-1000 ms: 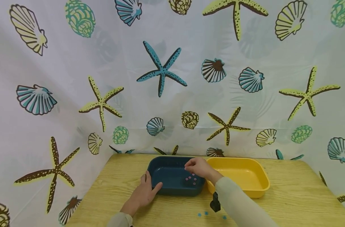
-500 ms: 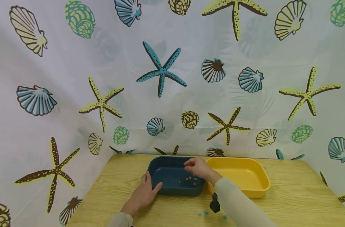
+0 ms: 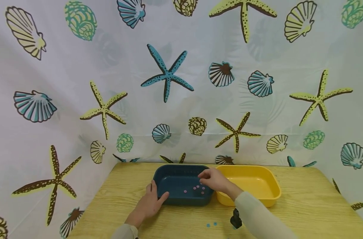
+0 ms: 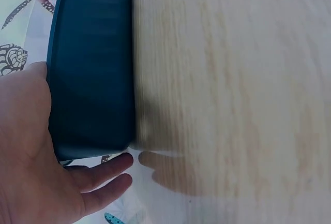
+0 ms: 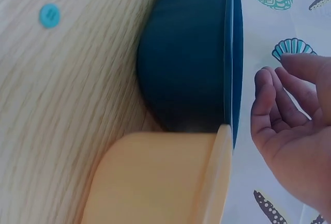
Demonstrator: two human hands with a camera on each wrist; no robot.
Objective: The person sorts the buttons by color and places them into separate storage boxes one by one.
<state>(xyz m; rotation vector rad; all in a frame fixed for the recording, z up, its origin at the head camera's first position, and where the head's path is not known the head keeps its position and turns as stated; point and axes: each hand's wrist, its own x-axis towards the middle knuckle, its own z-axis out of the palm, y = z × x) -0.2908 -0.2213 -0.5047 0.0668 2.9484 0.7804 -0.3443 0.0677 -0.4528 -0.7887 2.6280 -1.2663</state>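
My left hand (image 3: 149,201) rests at the left front corner of a dark blue plastic bin (image 3: 184,200). Its thumb lies against the rim, and in the left wrist view its fingers (image 4: 106,177) stretch straight along the bin's end wall. Several small pink buttons (image 3: 194,188) are scattered on the bin's floor, one lying apart to the left. Over the bin's right end hovers my right hand (image 3: 215,181). In the right wrist view its fingers are loosely bent, with the thumb apart from them and nothing between.
A yellow bin (image 3: 272,201) stands right beside the blue one, rims meeting. Light blue buttons (image 3: 208,225) lie on the wooden table (image 3: 307,205) in front. A black wrist device (image 3: 236,219) hangs under the right sleeve. Behind rises a shell-and-starfish curtain (image 3: 133,66).
My right hand has let go of a pink button, which dropped into the blue bin. That hand then shifted slightly right and its fingers loosened. The left hand stayed at the bin's corner.
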